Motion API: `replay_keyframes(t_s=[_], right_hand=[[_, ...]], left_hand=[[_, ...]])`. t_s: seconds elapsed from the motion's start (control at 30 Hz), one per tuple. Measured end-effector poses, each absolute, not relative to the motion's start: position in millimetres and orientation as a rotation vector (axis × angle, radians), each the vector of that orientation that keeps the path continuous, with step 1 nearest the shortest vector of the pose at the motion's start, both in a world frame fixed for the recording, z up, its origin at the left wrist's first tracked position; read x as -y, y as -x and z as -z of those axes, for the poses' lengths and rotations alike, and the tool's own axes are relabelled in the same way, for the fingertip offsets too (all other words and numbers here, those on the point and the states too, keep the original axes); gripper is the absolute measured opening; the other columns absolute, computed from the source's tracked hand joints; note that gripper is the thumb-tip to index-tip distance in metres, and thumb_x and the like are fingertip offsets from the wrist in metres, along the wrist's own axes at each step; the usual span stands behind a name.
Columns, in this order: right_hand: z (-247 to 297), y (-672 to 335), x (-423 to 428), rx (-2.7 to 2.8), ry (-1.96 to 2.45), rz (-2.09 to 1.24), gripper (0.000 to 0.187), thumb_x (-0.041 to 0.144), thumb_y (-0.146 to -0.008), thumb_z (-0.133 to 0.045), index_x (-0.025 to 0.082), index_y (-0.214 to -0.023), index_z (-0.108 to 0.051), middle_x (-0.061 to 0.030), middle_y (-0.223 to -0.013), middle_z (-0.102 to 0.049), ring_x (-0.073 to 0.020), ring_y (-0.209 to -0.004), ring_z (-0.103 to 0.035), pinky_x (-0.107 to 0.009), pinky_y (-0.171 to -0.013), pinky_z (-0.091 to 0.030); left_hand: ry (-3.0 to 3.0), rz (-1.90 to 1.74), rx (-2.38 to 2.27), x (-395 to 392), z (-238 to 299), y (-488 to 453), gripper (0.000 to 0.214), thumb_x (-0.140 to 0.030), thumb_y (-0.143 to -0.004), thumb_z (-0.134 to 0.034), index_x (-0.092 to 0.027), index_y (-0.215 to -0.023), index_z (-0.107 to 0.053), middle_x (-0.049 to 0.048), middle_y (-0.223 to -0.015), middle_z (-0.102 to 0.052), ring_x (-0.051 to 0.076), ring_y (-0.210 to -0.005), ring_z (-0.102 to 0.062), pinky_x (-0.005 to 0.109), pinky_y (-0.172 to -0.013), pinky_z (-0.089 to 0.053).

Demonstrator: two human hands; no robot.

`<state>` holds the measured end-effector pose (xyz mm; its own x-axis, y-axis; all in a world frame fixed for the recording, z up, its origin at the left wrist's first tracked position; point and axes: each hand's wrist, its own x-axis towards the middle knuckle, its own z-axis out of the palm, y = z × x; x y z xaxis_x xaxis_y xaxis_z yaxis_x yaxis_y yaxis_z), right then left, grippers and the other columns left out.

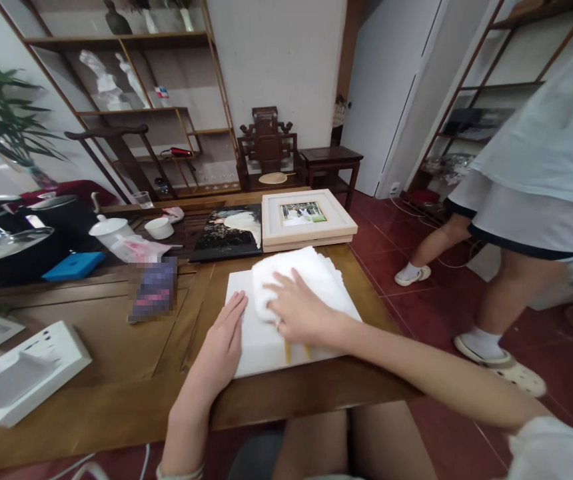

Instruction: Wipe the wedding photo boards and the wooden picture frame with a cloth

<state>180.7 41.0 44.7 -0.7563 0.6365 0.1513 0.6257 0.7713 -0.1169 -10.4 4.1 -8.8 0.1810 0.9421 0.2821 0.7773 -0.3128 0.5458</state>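
A flat white board (241, 350) lies near the front edge of the wooden table. My left hand (224, 340) rests flat along its left edge, fingers stretched out. On the board's upper part sits a folded white cloth (311, 270), soft and thick-looking. My right hand (294, 307) lies on top of this cloth, palm down with the fingers spread. Two short yellow strips (287, 351) show on the board just below my right hand; I cannot tell what they are. Much of the board is hidden under the cloth and my right arm.
Behind the board are a framed photo (306, 223) and a dark photo panel (229, 230). Leftward stand a white teapot (111, 230), a blue box (73, 265), black pots (11, 250) and a white box (31, 370). At the right, another person (531, 193) stands on red tiles.
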Motion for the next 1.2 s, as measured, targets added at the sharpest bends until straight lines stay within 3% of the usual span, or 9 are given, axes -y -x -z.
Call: replay_keyframes(t_s=[0.23, 0.43, 0.6, 0.73, 1.0, 1.07, 1.2], right_hand=[[-47.1, -189.1, 45.1, 2.884, 0.685, -0.149, 0.018, 0.031, -0.076, -0.059, 0.017, -0.079, -0.069, -0.0173, -0.133, -0.046, -0.0433, -0.128, -0.03, -0.066, -0.102, -0.019], [-41.8, -191.2, -15.8, 2.7, 0.938, -0.234, 0.02, 0.025, -0.08, -0.056, 0.016, -0.093, -0.067, -0.0122, -0.13, -0.052, -0.0323, -0.13, -0.033, -0.057, -0.107, -0.021], [-38.6, -178.3, -63.8, 2.665, 1.109, -0.166, 0.03, 0.025, -0.083, -0.052, 0.012, -0.108, -0.062, -0.0173, -0.138, -0.044, -0.0369, -0.133, -0.026, -0.063, -0.101, -0.022], [-39.3, -168.8, -51.1, 2.778, 0.964, -0.099, 0.028, 0.023, -0.078, -0.056, 0.013, -0.102, -0.066, -0.0185, -0.137, -0.044, -0.0396, -0.133, -0.024, -0.066, -0.102, -0.017], [-53.7, -180.4, 26.4, 2.943, 0.492, -0.152, 0.018, 0.029, -0.071, -0.065, 0.016, -0.084, -0.069, -0.0163, -0.134, -0.047, -0.0395, -0.128, -0.032, -0.062, -0.102, -0.021], [-56.7, -187.7, 29.7, 2.952, 0.518, -0.193, 0.016, 0.024, -0.07, -0.064, 0.016, -0.084, -0.067, -0.0165, -0.13, -0.051, -0.0368, -0.126, -0.037, -0.06, -0.102, -0.025], [-57.8, -200.2, -0.5, 2.846, 0.874, -0.247, 0.014, 0.013, -0.073, -0.057, 0.014, -0.085, -0.065, -0.0157, -0.103, -0.065, -0.0283, -0.116, -0.05, -0.044, -0.098, -0.037]], left_hand=[[-2.206, -0.832, -1.607, -5.9, 13.5, 15.5, 0.047, -0.023, -0.09, -0.027, -0.013, -0.131, -0.047, 0.0117, -0.143, -0.043, 0.02, -0.134, -0.034, 0.043, -0.112, -0.027], [-2.199, -0.846, -1.613, -5.6, 11.3, 12.6, 0.046, -0.026, -0.092, -0.028, -0.012, -0.13, -0.048, 0.0133, -0.142, -0.043, 0.021, -0.134, -0.034, 0.042, -0.112, -0.027], [-2.18, -0.901, -1.622, -3.1, 8.4, 8.3, 0.047, -0.028, -0.093, -0.027, -0.01, -0.134, -0.043, 0.0148, -0.145, -0.039, 0.021, -0.136, -0.03, 0.042, -0.112, -0.025], [-2.086, -1.036, -1.706, 0.4, 3.3, 5.1, 0.051, -0.032, -0.094, -0.028, -0.012, -0.141, -0.032, 0.0138, -0.148, -0.032, 0.022, -0.137, -0.028, 0.043, -0.112, -0.024], [-1.922, -1.14, -1.742, 5.5, -5.3, 4.4, 0.051, -0.041, -0.094, -0.027, -0.013, -0.133, -0.045, 0.0115, -0.139, -0.048, 0.022, -0.129, -0.044, 0.042, -0.109, -0.031], [-1.945, -1.069, -1.728, 5.7, -3.6, 4.9, 0.051, -0.042, -0.094, -0.027, -0.013, -0.129, -0.049, 0.0117, -0.135, -0.052, 0.023, -0.126, -0.047, 0.043, -0.108, -0.034], [-2.084, -0.95, -1.662, 3.6, 4.0, 6.4, 0.049, -0.04, -0.093, -0.03, -0.013, -0.127, -0.053, 0.011, -0.137, -0.05, 0.022, -0.13, -0.041, 0.04, -0.11, -0.031]])
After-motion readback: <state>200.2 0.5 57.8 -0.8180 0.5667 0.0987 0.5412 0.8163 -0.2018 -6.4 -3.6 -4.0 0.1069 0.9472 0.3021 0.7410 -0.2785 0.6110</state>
